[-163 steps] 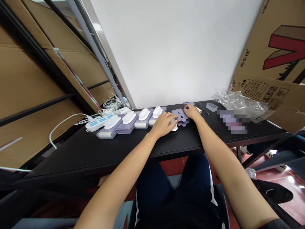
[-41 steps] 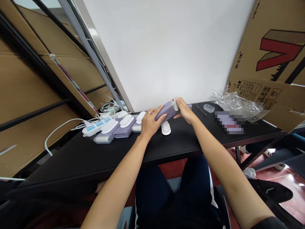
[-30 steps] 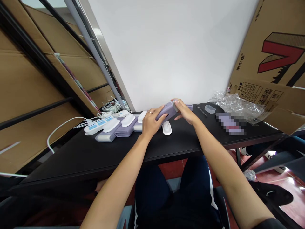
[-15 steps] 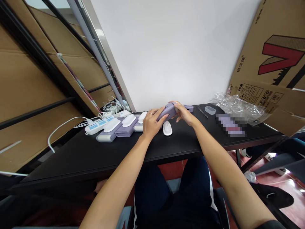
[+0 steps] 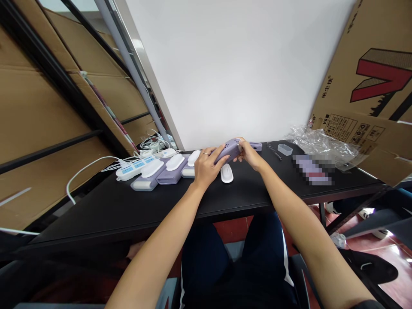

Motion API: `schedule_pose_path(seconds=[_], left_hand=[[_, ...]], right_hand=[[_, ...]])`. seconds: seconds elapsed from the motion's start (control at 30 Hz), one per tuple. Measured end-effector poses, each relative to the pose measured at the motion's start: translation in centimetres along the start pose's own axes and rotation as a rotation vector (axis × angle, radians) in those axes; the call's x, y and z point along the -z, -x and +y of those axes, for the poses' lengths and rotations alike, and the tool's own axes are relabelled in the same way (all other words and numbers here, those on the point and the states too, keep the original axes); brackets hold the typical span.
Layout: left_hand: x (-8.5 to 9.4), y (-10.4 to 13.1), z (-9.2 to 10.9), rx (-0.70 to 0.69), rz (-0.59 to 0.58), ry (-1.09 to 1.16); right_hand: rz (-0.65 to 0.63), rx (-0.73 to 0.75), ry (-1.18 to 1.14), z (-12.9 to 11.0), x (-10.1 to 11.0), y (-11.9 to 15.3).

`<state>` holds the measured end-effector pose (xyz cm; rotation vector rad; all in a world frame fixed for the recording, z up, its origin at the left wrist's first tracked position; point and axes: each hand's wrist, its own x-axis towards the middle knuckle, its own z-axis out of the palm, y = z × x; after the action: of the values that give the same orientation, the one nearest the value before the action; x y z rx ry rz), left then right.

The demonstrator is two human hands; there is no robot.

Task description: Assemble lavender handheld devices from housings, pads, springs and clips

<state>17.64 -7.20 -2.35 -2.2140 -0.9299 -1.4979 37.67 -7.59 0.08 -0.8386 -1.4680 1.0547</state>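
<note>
Above the black table, my left hand (image 5: 207, 167) is wrapped round a purple device (image 5: 229, 151) with small dark holes near its end. The fingers of my right hand (image 5: 249, 154) grip the same device at its far right end. Just below it, a white oval piece (image 5: 227, 173) lies on the table. To the left of my hands stand purple units with white oval tops, among them one purple unit (image 5: 170, 175) in the middle and one with a pale front (image 5: 144, 184). Another purple piece (image 5: 256, 146) lies behind my right hand.
A white power strip (image 5: 135, 168) with tangled cables is at the left of the black table (image 5: 128, 210). On the right are a coiled dark cord (image 5: 274, 151), a small clear box (image 5: 285, 149), a pixelated purple item (image 5: 311, 169), clear plastic wrap (image 5: 325, 143) and a large cardboard box (image 5: 363, 120).
Both hands still hold the purple device, with the right fingers shifted slightly at its end. The whole view has moved a little.
</note>
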Motion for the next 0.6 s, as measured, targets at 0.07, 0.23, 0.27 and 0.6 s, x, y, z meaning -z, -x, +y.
schedule_pose_path(seconds=[0.07, 0.23, 0.27, 0.6], left_hand=[[-0.07, 0.03, 0.04, -0.003, 0.011, -0.010], [-0.17, 0.15, 0.11, -0.035, 0.038, -0.040], [-0.19, 0.19, 0.12, -0.050, 0.045, -0.047], [-0.31, 0.23, -0.11, -0.125, 0.091, -0.045]], right_hand=[[0.004, 0.002, 0.007, -0.26, -0.08, 0.11], [-0.017, 0.041, -0.016, -0.35, -0.05, 0.14], [-0.020, 0.048, -0.020, -0.29, -0.03, 0.11], [-0.073, 0.102, -0.038, 0.17, 0.27, -0.03]])
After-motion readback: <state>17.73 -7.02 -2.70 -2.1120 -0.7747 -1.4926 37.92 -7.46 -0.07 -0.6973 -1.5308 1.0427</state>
